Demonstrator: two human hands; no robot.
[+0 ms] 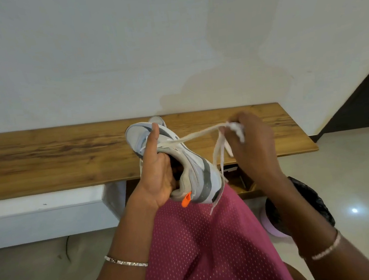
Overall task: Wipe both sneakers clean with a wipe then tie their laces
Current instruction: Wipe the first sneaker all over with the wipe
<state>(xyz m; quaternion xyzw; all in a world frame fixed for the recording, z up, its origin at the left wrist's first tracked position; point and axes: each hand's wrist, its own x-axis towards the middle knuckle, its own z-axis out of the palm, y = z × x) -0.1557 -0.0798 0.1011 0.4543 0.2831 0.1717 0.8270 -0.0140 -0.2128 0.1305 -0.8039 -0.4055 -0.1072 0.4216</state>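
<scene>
A long wooden bench [44, 159] stands against a white wall. Below its front edge, a lap in pink mesh cloth [201, 240] fills the bottom middle of the view. A bin with a black bag [308, 197] sits on the floor near the bench's right end.

1 grey and white sneaker [195, 168] is up in the air, over the middle of the bench's front edge. Its toe points to the wall and its heel hangs above the lap.

The left hand [157, 176] holds the sneaker. Its fingers are tucked inside the shoe and its thumb lies up along the side. The right hand [249, 142] is over the right part of the bench, with its fingers closed around a white wipe [238, 130] and pinching a white lace [199, 133]. The lace is pulled out tight from the shoe to that hand, and loose ends hang down.

Each wrist has 1 thin bracelet [125, 262]. A small orange tab [186, 200] sticks out at the heel.
</scene>
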